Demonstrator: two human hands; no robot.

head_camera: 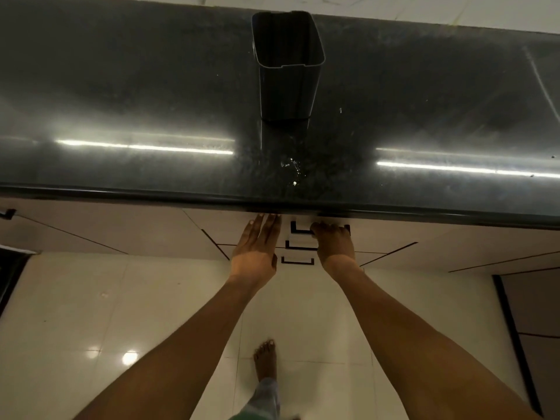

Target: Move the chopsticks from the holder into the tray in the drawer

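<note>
Dark grey, the squarish plastic holder (pixel 288 74) stands upright on the polished black stone bench (pixel 121 101), about midway along it and closer to the back edge than the front. Its mouth faces the camera, but the inside is too dark to tell whether any chopsticks are in it. A few water drops (pixel 292 168) glint on the stone between the holder and the front edge.

Below that front edge, both hands reach to a stack of three cream drawer fronts with black bracket handles. The right hand (pixel 333 244) has its fingers curled over the top handle (pixel 298 230), gripping its right end. The left hand (pixel 256 253) is open, fingers straight and together, lying flat against the top drawer front (pixel 378 234) just left of the handle, fingertips up under the bench lip. The tray is hidden from view.

Glossy cream floor tiles (pixel 121 298) lie beneath the arms, with one bare foot (pixel 266 359) between them.
</note>
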